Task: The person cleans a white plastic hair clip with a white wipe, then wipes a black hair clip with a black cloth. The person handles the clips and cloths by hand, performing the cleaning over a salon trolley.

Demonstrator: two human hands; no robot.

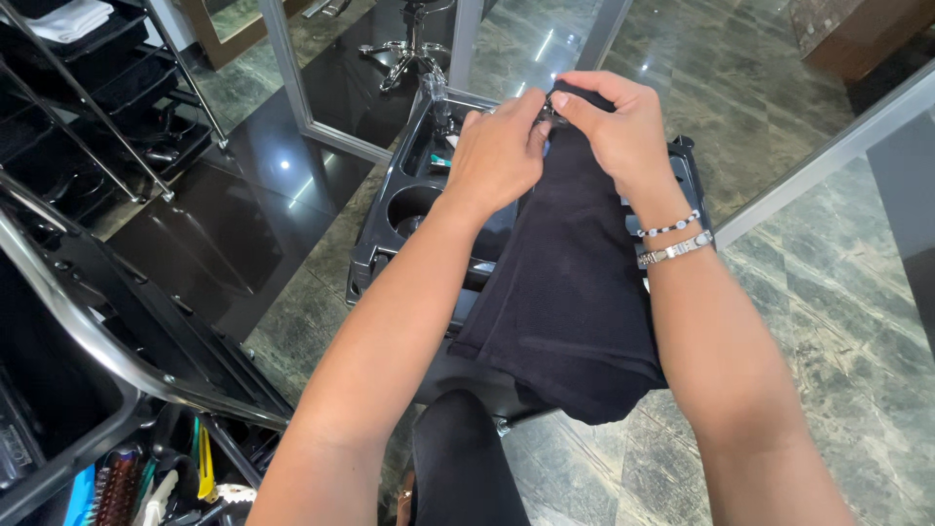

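Both hands pinching shut: left hand (pixel 502 151) and right hand (pixel 614 127) are gripping a small metal clip (pixel 547 117) at the black towel (pixel 575 292) top, hanging over the black trolley tray (pixel 390 209); keeping the fabric bunched tight helps.

The towel (pixel 570 292) is plain black, the tray cart (pixel 390 209) black too; the floor (pixel 828 292) is grey-green marble, veined; two silvery bracelets (pixel 672 242), one beaded white.

Small shiny thing pinched between my fingertips (pixel 539 115) at twelve o'clock too covered to identify, black towel (pixel 570 292) hiding the tray's (pixel 390 229) right half, brushes (pixel 117 487) at seven o'clock cut off by the edge.
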